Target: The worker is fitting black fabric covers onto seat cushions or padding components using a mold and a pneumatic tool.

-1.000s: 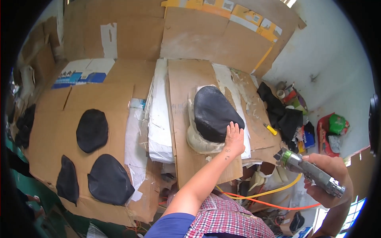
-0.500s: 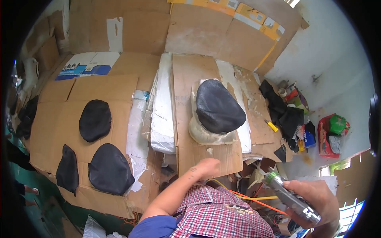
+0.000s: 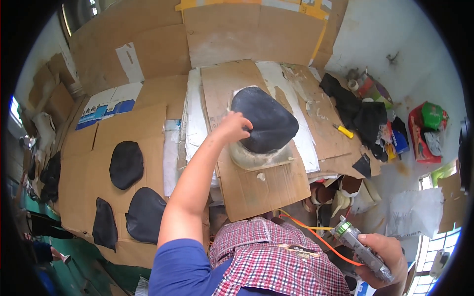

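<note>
A black rounded cover piece [image 3: 266, 121], leather-like, lies over a pale padded form [image 3: 247, 159] on the middle cardboard. My left hand [image 3: 234, 127] reaches across to its left edge, fingers closed on the black material there; the fingertips are partly hidden. Low on the right, my right hand [image 3: 387, 254] grips a silver hand tool with a green ring [image 3: 358, 244], held away from the bench. Three more black pieces rest on the left cardboard: a rounded one [image 3: 126, 165], a narrow one [image 3: 104, 224] and a wide one [image 3: 145, 214], which my left forearm partly overlaps.
A yellow-handled knife [image 3: 343, 130] lies right of the form. Black scraps [image 3: 368, 118] and small containers crowd the right wall, near a red bag [image 3: 424, 140]. An orange hose [image 3: 321, 242] runs below the bench edge. Cardboard [image 3: 227, 39] lines the back.
My left hand has moved from near my body up to the black cover's left edge and closed on it. The silver tool stays in my right hand. The view has shifted.
</note>
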{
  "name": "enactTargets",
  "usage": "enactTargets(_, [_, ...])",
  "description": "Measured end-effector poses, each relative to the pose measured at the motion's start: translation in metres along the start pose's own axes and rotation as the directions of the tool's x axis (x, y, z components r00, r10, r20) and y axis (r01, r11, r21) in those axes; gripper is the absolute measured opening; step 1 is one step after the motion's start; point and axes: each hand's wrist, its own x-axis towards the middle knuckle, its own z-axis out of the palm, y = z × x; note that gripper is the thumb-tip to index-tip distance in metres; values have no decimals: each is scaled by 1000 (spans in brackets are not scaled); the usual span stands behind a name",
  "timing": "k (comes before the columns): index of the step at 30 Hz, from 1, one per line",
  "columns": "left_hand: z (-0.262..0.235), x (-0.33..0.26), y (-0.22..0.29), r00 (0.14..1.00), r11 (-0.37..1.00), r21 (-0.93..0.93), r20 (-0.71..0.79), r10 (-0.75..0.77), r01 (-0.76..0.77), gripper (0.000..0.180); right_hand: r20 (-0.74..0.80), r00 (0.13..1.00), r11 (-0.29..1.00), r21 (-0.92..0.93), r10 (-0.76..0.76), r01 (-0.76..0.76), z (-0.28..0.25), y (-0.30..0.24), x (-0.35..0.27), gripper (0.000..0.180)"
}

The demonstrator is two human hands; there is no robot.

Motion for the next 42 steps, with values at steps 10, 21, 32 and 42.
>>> enactTargets(10, [21,89,18,744,984,145,645,-175,105,15,11,1000,963,268,19,-22,22,0,-16,40])
enactTargets(21, [7,54,6,850,993,54,514,-116,103,14,-45,982,983,8,182,-182,-11,60,-61,47])
enactTargets(32, [31,-4,74,969,959,142,-59,-240,246,23,-266,880,769,621,393,-155,-83,146,-31,52])
enactTargets(42, [62,-51,127,942,914,230,-117,-316,335,24,-23,949,826,500,315,-261,-145,204,8,44])
